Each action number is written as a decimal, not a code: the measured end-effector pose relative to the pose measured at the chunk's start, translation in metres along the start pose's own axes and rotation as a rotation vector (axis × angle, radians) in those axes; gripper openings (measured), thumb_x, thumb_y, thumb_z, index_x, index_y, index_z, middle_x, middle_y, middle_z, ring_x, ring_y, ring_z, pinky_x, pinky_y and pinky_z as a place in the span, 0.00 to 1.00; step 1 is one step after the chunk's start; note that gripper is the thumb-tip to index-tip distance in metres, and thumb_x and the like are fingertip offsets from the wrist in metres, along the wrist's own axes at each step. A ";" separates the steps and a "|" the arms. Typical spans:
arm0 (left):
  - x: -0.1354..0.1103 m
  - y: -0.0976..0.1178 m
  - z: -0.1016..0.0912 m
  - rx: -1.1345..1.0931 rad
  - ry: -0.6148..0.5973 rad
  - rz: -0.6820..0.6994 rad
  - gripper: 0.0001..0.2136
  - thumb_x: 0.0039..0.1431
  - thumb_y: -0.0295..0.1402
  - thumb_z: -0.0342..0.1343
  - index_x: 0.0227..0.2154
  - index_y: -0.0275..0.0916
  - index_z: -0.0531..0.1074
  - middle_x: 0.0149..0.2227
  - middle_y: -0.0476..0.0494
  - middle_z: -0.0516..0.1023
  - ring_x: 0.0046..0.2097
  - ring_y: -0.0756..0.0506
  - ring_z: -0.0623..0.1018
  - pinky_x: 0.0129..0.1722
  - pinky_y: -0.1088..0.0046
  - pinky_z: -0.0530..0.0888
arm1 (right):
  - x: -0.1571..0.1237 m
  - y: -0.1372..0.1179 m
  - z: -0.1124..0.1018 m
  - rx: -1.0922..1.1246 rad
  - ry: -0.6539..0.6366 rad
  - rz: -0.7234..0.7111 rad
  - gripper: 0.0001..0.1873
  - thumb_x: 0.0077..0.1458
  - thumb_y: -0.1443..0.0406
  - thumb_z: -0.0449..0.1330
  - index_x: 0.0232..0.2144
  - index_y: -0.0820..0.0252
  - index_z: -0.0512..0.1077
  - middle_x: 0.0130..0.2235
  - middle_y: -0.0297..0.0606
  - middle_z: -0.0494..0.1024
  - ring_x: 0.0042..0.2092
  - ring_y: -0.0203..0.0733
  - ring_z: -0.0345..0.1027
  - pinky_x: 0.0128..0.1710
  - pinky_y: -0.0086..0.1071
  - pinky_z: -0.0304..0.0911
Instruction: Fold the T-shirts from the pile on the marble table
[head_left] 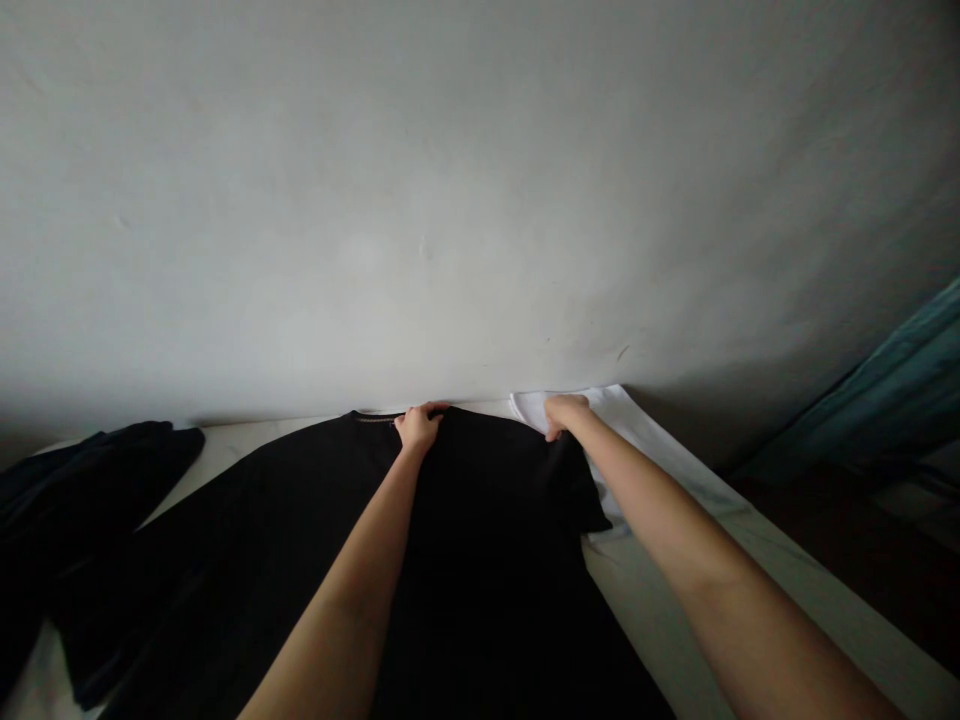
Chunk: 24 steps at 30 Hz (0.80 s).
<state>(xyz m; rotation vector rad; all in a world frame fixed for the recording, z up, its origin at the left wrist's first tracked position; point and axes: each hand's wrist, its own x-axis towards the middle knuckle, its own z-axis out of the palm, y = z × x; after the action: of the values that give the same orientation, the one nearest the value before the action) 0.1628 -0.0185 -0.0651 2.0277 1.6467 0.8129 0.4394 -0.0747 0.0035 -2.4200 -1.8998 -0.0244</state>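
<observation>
At the far edge of the white bench [660,610], close against the grey wall [480,200], a black T-shirt [480,560] lies spread flat, its neckline away from the person and its body running back toward the near side. The left hand [418,428] is closed on the collar at the middle, fingers curled into the fabric. The right hand [564,413] pinches the shirt's right shoulder, fingers bent over the edge. Just beyond and right of that hand, a white cloth [622,412] lies partly under the sleeve. A dark garment [90,480] sits bunched at the far left. A teal curtain [900,390] hangs at right.
</observation>
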 end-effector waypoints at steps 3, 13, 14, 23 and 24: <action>0.000 0.001 -0.002 -0.007 -0.008 0.024 0.14 0.58 0.32 0.57 0.45 0.56 0.79 0.46 0.50 0.83 0.53 0.39 0.76 0.57 0.54 0.60 | 0.000 -0.034 0.015 0.040 0.012 -0.039 0.06 0.50 0.61 0.68 0.30 0.57 0.80 0.37 0.44 0.83 0.43 0.46 0.76 0.39 0.33 0.66; 0.000 -0.011 0.000 -0.392 0.074 0.018 0.12 0.56 0.30 0.58 0.39 0.52 0.81 0.39 0.55 0.84 0.48 0.42 0.79 0.61 0.57 0.60 | 0.004 -0.076 0.086 0.692 0.433 -0.354 0.05 0.51 0.64 0.66 0.33 0.57 0.75 0.39 0.39 0.80 0.42 0.43 0.73 0.46 0.37 0.67; 0.001 -0.014 0.002 -0.428 0.087 0.023 0.11 0.55 0.30 0.58 0.39 0.51 0.81 0.39 0.55 0.84 0.47 0.42 0.79 0.60 0.59 0.62 | 0.004 -0.075 0.090 0.741 0.447 -0.361 0.06 0.51 0.64 0.66 0.33 0.57 0.74 0.38 0.39 0.80 0.41 0.43 0.73 0.45 0.37 0.68; 0.012 -0.035 0.019 -0.611 0.129 0.076 0.10 0.54 0.32 0.59 0.38 0.47 0.81 0.39 0.52 0.84 0.46 0.45 0.80 0.57 0.65 0.69 | 0.005 -0.071 0.099 0.900 0.392 -0.366 0.10 0.52 0.57 0.62 0.31 0.54 0.68 0.33 0.34 0.77 0.37 0.43 0.72 0.43 0.40 0.68; 0.012 -0.036 0.020 -0.618 0.132 0.074 0.10 0.54 0.32 0.59 0.38 0.47 0.81 0.39 0.52 0.84 0.47 0.45 0.79 0.57 0.65 0.69 | 0.005 -0.072 0.099 0.913 0.395 -0.374 0.09 0.53 0.57 0.62 0.31 0.54 0.68 0.33 0.34 0.78 0.37 0.43 0.73 0.43 0.40 0.68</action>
<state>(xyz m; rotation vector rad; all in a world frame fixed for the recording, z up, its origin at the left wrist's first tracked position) 0.1510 0.0024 -0.1002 1.6241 1.1792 1.3124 0.3682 -0.0468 -0.0916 -1.3441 -1.6296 0.2626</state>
